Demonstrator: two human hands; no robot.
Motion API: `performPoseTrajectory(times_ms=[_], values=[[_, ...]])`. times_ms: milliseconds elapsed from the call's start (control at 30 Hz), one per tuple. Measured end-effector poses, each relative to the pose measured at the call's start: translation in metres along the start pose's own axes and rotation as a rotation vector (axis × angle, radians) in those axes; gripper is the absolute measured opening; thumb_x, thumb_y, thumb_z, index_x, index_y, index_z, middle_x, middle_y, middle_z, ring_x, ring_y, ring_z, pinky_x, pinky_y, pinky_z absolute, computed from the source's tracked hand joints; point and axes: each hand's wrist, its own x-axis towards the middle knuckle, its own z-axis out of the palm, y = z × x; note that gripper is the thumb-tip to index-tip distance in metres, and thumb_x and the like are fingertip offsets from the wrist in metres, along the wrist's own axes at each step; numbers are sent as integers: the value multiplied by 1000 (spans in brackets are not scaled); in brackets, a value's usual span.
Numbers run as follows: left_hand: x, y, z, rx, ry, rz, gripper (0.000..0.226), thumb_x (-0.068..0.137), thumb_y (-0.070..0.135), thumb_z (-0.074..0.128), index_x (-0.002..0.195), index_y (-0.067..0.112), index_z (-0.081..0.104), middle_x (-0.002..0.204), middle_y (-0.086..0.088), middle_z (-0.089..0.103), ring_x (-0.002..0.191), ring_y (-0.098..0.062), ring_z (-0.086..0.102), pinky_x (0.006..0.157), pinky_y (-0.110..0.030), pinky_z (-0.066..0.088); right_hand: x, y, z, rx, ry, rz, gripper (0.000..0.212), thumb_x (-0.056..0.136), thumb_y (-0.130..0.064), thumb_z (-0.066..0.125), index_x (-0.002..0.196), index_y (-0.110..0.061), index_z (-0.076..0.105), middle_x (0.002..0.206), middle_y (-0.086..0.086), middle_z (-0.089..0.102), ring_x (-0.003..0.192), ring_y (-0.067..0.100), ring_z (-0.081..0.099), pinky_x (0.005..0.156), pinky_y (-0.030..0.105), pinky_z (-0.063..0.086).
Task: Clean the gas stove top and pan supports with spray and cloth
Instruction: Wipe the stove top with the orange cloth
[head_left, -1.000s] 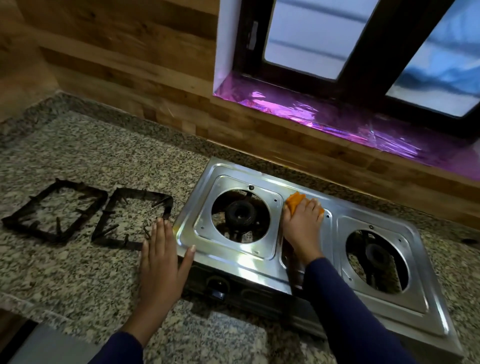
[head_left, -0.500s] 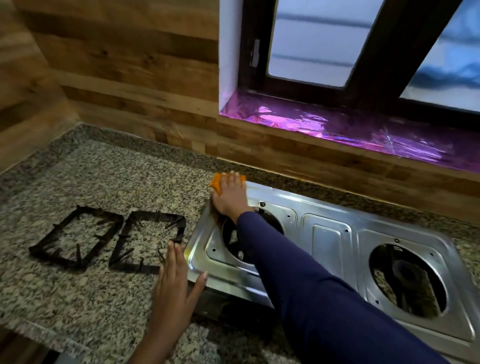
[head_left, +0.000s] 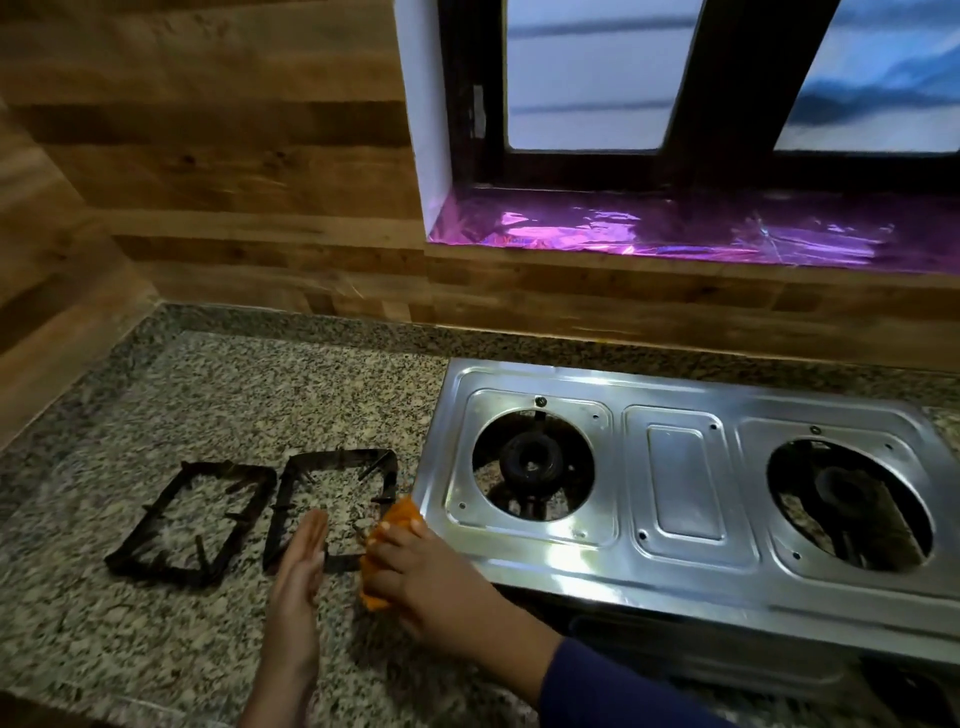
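Note:
A shiny steel two-burner gas stove (head_left: 675, 488) sits on the granite counter (head_left: 208, 395), its burners bare. My right hand (head_left: 426, 577) presses an orange cloth (head_left: 400, 514) against the stove's front left corner. My left hand (head_left: 301, 571) is flat and on edge just left of it, fingers straight, holding nothing, over the near side of the right pan support (head_left: 332, 499). A second black pan support (head_left: 192, 519) lies further left on the counter. No spray bottle is in view.
A wood-panelled wall runs behind and to the left of the counter. A window sill covered in purple foil (head_left: 675, 228) sits above the stove. The counter's front edge is near the bottom left.
My right hand has dragged the cloth from the stove's back left corner down to its front left corner. My left hand has lifted off the stove's edge and turned on edge.

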Motion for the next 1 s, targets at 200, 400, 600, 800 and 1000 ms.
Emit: performPoseTrajectory(times_ms=[200, 400, 600, 800, 1000], values=[[15, 22, 28, -15, -137, 21, 68, 86, 58, 34, 143, 22, 45, 144, 4, 50, 133, -7, 44, 113, -34, 30, -8, 26, -15, 80, 80, 141, 48, 96, -25, 56, 142, -13, 46, 153, 17, 37, 140, 35, 34, 117, 50, 26], [13, 30, 39, 41, -229, 44, 79, 75, 76, 35, 136, 28, 52, 143, 6, 52, 134, -9, 44, 109, -30, 31, 17, 42, -35, 50, 233, 579, 53, 97, -31, 51, 145, -11, 40, 158, 22, 24, 147, 38, 21, 119, 48, 16], [19, 27, 56, 147, -319, 75, 58, 94, 67, 33, 132, 31, 57, 140, 5, 54, 131, -10, 46, 105, -30, 35, -76, 7, -31, 64, 232, 378, 44, 89, -28, 57, 131, -16, 54, 140, 12, 51, 129, 30, 48, 108, 41, 38], [21, 23, 72, 111, -469, 4, 66, 94, 65, 28, 140, 23, 50, 144, 11, 47, 134, -3, 39, 102, -16, 30, -179, 37, -58, -36, 602, 884, 33, 86, -25, 54, 118, -23, 63, 123, 1, 61, 110, 25, 58, 96, 41, 46], [32, 28, 62, -31, -574, -133, 103, 65, 95, 36, 140, 25, 49, 148, 1, 47, 136, -17, 44, 116, -46, 30, -150, 32, -46, -189, 563, 1042, 35, 88, -35, 54, 115, -16, 64, 119, 7, 60, 108, 28, 54, 95, 45, 44]])
